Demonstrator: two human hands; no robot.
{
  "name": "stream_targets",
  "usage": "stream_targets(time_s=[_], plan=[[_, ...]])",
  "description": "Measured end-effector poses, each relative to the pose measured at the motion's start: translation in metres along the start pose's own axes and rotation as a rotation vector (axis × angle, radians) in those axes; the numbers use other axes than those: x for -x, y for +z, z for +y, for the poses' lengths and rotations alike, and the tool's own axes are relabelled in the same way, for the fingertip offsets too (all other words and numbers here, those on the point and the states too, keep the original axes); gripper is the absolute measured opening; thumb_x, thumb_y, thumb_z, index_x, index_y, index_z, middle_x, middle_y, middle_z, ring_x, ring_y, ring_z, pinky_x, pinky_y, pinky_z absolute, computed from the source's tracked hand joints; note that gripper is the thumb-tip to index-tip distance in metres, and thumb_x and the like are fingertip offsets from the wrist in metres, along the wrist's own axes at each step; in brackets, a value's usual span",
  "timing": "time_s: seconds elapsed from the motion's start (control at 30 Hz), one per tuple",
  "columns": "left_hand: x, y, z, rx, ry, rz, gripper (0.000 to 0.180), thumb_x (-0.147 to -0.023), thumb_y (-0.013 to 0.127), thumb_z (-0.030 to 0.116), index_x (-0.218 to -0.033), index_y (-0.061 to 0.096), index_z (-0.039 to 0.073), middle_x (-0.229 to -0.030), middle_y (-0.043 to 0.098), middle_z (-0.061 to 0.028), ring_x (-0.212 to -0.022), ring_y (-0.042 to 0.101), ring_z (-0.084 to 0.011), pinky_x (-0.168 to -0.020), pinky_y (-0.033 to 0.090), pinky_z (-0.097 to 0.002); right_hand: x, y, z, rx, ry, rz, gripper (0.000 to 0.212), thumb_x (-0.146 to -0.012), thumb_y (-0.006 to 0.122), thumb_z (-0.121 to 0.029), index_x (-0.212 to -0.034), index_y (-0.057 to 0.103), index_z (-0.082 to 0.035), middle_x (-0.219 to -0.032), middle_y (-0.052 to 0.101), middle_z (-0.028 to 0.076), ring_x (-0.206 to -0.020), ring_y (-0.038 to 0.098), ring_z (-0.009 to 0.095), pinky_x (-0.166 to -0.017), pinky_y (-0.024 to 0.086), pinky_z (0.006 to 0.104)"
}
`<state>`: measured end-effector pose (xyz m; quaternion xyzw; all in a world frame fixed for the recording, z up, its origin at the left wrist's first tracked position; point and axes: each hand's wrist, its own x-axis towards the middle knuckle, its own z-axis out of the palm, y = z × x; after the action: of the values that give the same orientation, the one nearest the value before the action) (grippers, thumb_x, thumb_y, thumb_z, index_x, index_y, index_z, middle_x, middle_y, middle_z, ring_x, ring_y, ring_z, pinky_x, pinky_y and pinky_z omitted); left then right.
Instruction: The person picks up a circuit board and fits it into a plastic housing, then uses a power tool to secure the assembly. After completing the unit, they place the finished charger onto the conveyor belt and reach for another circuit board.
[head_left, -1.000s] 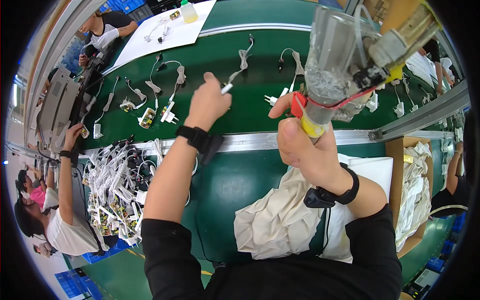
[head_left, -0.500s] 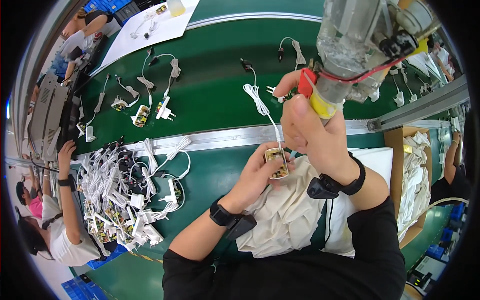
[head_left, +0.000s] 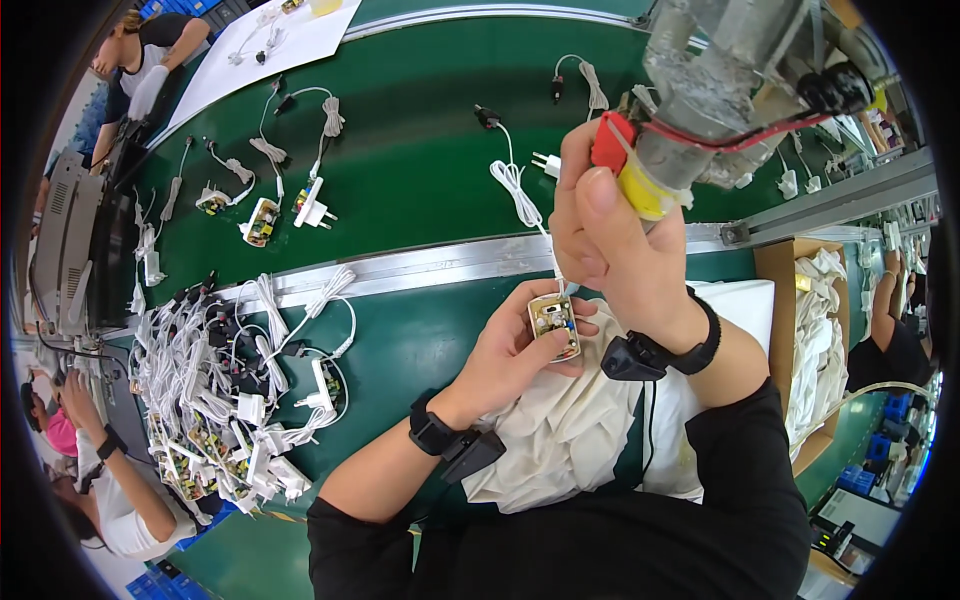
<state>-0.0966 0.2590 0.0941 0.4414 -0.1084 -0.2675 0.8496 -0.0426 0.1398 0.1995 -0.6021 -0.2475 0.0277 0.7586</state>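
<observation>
Left hand (head_left: 510,350) grips one open charger unit (head_left: 555,325) at centre, over white cloth (head_left: 560,430) | right hand (head_left: 610,240) clenched round one hanging tool (head_left: 700,110), upper right — cord pile (head_left: 230,400) lower left of green worktop (head_left: 420,150).

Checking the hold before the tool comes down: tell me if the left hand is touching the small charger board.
Touching. The head view shows the left hand with its fingers wrapped around the charger board, thumb along its edge.

left hand (head_left: 510,360): back from belt, now holding charger board (head_left: 554,326) | white cable (head_left: 520,200): drawn in
</observation>
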Motion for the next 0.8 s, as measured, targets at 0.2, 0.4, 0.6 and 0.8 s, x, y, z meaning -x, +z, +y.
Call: stream_targets(time_s=[0.2, 0.4, 0.6, 0.8], plan=[[0.000, 0.003, 0.001, -0.023, 0.000, -0.012, 0.040, -0.090, 0.045, 0.001, -0.127, 0.033, 0.007, -0.123, 0.049, -0.0126, -0.110, 0.053, -0.0205, -0.080, 0.054, -0.0329, 0.002, -0.001, -0.001, 0.009, -0.017, -0.026, 0.038, -0.091, 0.051, -0.038, -0.101, 0.040, -0.003, -0.054, 0.037, -0.003, -0.044, 0.031, 0.002, -0.040, 0.023, 0.0190], [0.000, -0.003, 0.003, 0.054, 0.010, 0.102, 0.038, -0.091, 0.044, 0.002, -0.127, 0.034, 0.007, -0.116, 0.051, -0.0099, -0.104, 0.055, -0.0189, -0.078, 0.055, -0.0327, 0.004, 0.009, -0.014, -0.003, 0.021, -0.046, 0.041, -0.091, 0.049, -0.040, -0.102, 0.038, -0.002, -0.054, 0.037, -0.003, -0.043, 0.029, 0.003, -0.040, 0.023, 0.0192], [0.000, -0.013, 0.006, 0.156, 0.092, 0.191, 0.037, -0.091, 0.043, 0.004, -0.127, 0.038, 0.006, -0.109, 0.054, -0.0064, -0.095, 0.058, -0.0150, -0.073, 0.057, -0.0325, 0.011, 0.012, -0.007, -0.019, 0.049, -0.122, 0.045, -0.092, 0.047, -0.042, -0.109, 0.035, -0.002, -0.053, 0.035, -0.003, -0.043, 0.028, 0.003, -0.040, 0.022, 0.0194], [0.003, -0.014, 0.009, 0.221, 0.103, 0.161, 0.036, -0.091, 0.043, 0.004, -0.127, 0.040, 0.006, -0.107, 0.055, -0.0054, -0.093, 0.057, -0.0131, -0.073, 0.057, -0.0327, 0.009, 0.014, -0.003, 0.020, 0.041, -0.121, 0.045, -0.092, 0.046, -0.043, -0.109, 0.034, -0.004, -0.053, 0.035, -0.003, -0.043, 0.028, 0.003, -0.040, 0.022, 0.0196]])
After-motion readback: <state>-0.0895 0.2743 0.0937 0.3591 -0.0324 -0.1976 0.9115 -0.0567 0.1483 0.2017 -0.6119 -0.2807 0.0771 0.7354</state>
